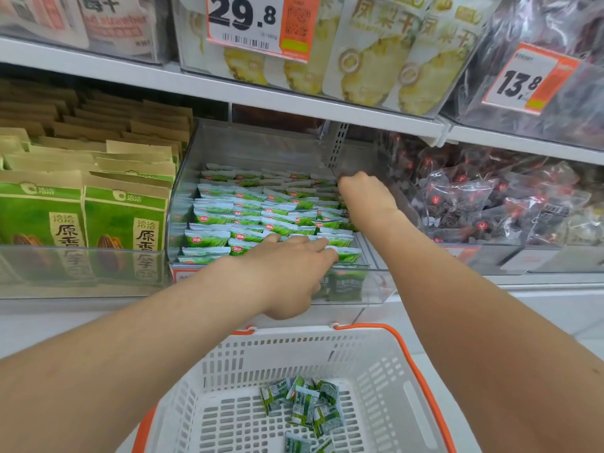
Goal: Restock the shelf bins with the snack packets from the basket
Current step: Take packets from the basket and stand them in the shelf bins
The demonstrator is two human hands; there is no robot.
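Small green-and-white snack packets (248, 220) fill a clear plastic shelf bin (261, 142) in rows. My left hand (291, 273) reaches over the bin's front wall, with its fingers lying fairly straight on the front row of packets. My right hand (364, 194) is deeper in the bin at the right side. Its fingers curl downward among the packets, and what they hold is hidden. Below the bin stands a white basket (385, 364) with orange handles. Several of the same green packets (307, 403) lie loose on its floor.
To the left is a clear bin of green-and-tan nut bags (81, 210). On the right a bin holds dark, clear-wrapped packets (496, 204). A shelf (294, 99) sits close overhead with pineapple bags (385, 50) and price tags (258, 21).
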